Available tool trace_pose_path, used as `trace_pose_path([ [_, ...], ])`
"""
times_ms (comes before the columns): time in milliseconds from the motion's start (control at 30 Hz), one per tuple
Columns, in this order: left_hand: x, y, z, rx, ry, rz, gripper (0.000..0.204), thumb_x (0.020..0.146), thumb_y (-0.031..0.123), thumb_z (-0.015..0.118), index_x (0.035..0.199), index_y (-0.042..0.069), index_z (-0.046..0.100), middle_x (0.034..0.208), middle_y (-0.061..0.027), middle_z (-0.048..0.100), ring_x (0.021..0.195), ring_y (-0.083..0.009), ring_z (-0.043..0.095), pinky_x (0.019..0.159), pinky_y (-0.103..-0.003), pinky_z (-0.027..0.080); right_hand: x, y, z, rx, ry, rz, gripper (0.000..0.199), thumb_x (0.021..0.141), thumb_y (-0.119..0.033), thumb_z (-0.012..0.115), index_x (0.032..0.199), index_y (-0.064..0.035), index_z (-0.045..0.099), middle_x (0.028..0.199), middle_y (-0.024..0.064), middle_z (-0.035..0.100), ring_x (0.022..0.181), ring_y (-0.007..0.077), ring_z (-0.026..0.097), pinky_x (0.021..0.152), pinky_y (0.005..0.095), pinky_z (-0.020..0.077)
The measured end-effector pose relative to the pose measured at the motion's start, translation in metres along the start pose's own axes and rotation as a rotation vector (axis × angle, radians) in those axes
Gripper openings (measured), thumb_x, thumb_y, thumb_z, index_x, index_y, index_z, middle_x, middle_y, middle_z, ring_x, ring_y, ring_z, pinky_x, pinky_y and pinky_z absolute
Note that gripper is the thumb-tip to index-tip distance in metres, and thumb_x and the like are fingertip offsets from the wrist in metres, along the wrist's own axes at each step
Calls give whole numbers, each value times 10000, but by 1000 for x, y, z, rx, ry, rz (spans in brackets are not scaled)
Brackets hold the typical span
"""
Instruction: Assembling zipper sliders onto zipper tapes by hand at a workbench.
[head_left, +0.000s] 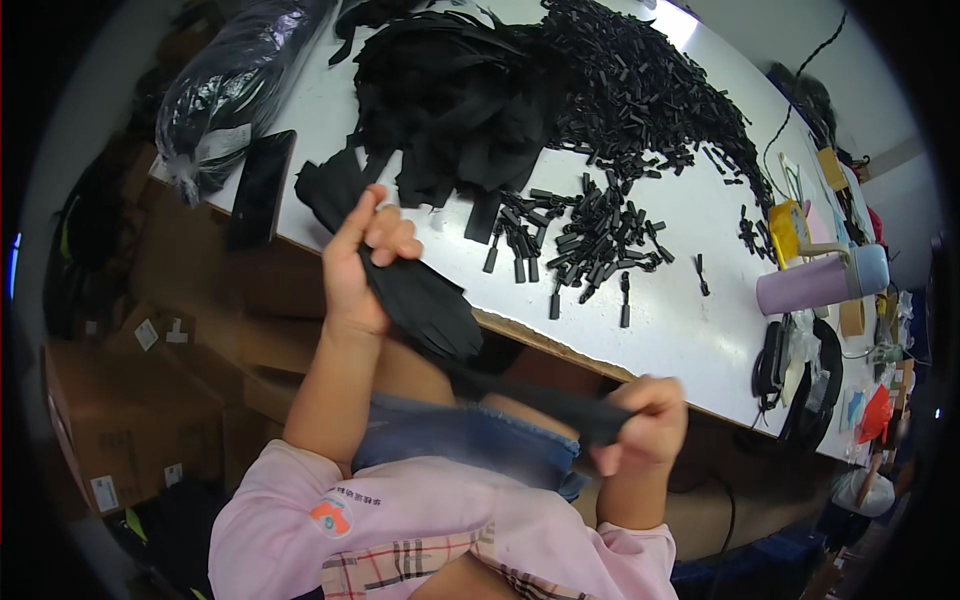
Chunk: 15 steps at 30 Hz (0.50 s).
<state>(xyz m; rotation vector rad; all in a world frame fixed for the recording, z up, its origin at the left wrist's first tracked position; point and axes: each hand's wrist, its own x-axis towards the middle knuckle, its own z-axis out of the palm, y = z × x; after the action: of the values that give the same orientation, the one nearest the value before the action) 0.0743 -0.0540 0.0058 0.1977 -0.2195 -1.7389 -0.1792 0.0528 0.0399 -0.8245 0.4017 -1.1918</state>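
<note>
My left hand (pixel 372 255) is closed around a bundle of black fabric strips (pixel 425 305), which hangs over the table's front edge toward my lap. A single black fabric strip (pixel 540 397) stretches across above my lap. Its right end is gripped by my right hand (pixel 650 425), which is slightly blurred. Where this strip meets the bundle is hard to make out. Behind my left hand lies a large heap of loose black strips (pixel 450 95). To its right, on the white table (pixel 650 330), is a small cluster of black pieces that look like zipper pulls (pixel 600 235).
A much bigger heap of the same small pieces (pixel 650 80) spreads across the back. A dark phone (pixel 262 190) and a plastic-wrapped black bundle (pixel 235 95) are at left. A purple bottle (pixel 805 285) lies at right. Cardboard boxes (pixel 140 420) stand below left.
</note>
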Motion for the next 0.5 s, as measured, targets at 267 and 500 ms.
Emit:
trace_pose_path([
  [267, -29, -55, -5, 133, -64, -338, 435, 801, 419, 470, 952, 11, 473, 573, 19, 379, 494, -67, 369, 563, -253, 415, 44, 20, 38, 167, 64, -92, 168, 822, -107, 469, 890, 46, 456, 806, 259, 553, 575, 260, 581, 513, 334, 511],
  [500, -22, -49, -3, 198, -77, -237, 715, 733, 566, 442, 1159, -3, 363, 775, -58, 492, 596, -98, 441, 553, -211, 405, 22, 81, 17, 99, 367, 262, 190, 829, -102, 469, 941, 51, 480, 740, 157, 583, 525, 169, 565, 478, 242, 475],
])
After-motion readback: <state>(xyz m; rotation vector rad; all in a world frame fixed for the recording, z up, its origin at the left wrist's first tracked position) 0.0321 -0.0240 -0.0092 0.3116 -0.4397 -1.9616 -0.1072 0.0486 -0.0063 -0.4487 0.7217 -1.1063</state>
